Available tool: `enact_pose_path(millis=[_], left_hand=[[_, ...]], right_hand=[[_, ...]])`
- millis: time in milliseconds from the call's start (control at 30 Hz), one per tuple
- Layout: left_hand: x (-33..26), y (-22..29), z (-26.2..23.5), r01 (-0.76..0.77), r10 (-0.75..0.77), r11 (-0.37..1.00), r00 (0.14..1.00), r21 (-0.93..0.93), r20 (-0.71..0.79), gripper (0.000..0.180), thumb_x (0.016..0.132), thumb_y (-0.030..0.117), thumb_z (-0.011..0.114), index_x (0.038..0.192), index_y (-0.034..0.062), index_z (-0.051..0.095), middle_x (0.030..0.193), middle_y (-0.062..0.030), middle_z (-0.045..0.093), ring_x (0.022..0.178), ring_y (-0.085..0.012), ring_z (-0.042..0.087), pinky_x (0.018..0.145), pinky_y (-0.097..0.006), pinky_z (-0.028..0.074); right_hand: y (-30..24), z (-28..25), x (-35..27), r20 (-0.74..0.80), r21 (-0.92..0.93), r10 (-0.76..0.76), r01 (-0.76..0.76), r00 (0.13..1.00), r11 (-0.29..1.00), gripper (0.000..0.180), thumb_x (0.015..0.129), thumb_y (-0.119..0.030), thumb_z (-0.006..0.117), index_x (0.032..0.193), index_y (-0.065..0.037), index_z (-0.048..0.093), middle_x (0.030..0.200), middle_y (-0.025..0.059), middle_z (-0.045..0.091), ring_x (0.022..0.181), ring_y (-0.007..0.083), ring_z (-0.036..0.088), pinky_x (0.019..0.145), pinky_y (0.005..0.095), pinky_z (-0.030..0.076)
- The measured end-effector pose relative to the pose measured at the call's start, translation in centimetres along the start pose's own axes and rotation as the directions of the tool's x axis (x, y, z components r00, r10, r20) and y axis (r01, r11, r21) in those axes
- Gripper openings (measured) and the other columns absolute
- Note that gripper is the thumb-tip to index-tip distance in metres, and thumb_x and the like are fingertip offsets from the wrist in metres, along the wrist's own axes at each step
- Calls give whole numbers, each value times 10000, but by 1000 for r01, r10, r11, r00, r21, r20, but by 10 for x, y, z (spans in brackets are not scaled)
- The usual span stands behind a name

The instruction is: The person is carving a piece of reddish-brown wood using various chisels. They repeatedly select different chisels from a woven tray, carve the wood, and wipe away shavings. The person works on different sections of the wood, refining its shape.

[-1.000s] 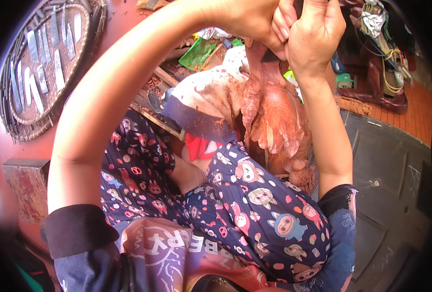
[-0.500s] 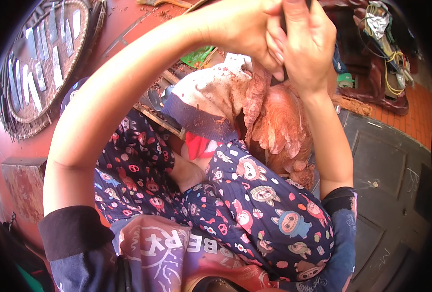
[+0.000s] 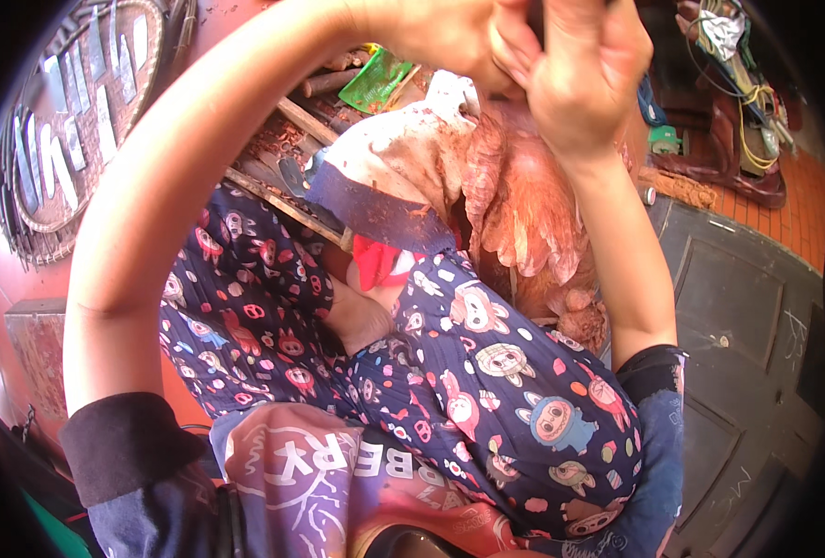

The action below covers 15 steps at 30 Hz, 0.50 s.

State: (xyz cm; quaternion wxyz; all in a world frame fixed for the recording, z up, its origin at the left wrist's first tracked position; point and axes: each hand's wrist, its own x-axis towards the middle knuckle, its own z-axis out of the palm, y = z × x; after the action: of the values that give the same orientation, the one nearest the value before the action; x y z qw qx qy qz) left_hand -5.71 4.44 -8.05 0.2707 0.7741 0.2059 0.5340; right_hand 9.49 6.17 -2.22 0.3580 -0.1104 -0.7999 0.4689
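Both my hands are raised together at the top edge, over a reddish-brown carved wood piece (image 3: 535, 209) with feather-like ridges. My right hand (image 3: 587, 88) is closed in a fist around a dark slender tool (image 3: 539, 13), mostly hidden by the fingers, so its kind does not show. My left hand (image 3: 459, 45) is bent in from the left, its curled fingers pressed against the right one; what they grip is hidden. Beside the carving, a stained whitish cloth (image 3: 399, 139) with a dark blue band lies draped, specked with wood crumbs.
A round woven tray (image 3: 157, 70) with several metal blades is at the upper left. Wood strips (image 3: 287, 209) and a green plastic piece (image 3: 375, 82) lie beyond my patterned trouser legs (image 3: 468, 372). A dark panelled board (image 3: 733, 307) is on the right, below a carved reddish stand (image 3: 733, 172).
The cloth's far edge and the carving sit slightly higher in the picture. My hands have risen a little toward the top edge, and my left forearm has shifted left, uncovering more wood strips.
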Motion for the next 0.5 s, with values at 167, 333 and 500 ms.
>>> enact_pose_path(millis=[167, 333, 500], left_hand=[[9, -8, 11, -26, 26, 1000, 1000, 4, -5, 302, 759, 174, 841, 959, 32, 665, 835, -107, 680, 785, -262, 682, 678, -368, 560], [1, 1, 3, -31, 32, 997, 999, 67, -12, 319, 750, 186, 847, 968, 41, 665, 832, -107, 682, 780, -276, 682, 682, -372, 560], [11, -3, 7, 194, -185, 966, 981, -168, 64, 288, 770, 85, 823, 1004, 43, 661, 832, -75, 677, 805, -206, 678, 701, -341, 569]], right_hand=[[5, -4, -1, -11, -41, 83, -83, 997, 996, 356, 1105, -309, 513, 905, -19, 565, 623, -59, 460, 496, 15, 382, 452, 202, 267], [-2, -1, -9, 21, -70, -61, 62, 998, 996, 339, 1105, -284, 515, 902, -17, 564, 619, -61, 462, 492, 12, 379, 449, 201, 251], [6, -6, -9, -12, -85, 42, -43, 999, 996, 331, 1098, -287, 533, 905, -21, 571, 623, -63, 473, 484, 8, 352, 436, 206, 232]])
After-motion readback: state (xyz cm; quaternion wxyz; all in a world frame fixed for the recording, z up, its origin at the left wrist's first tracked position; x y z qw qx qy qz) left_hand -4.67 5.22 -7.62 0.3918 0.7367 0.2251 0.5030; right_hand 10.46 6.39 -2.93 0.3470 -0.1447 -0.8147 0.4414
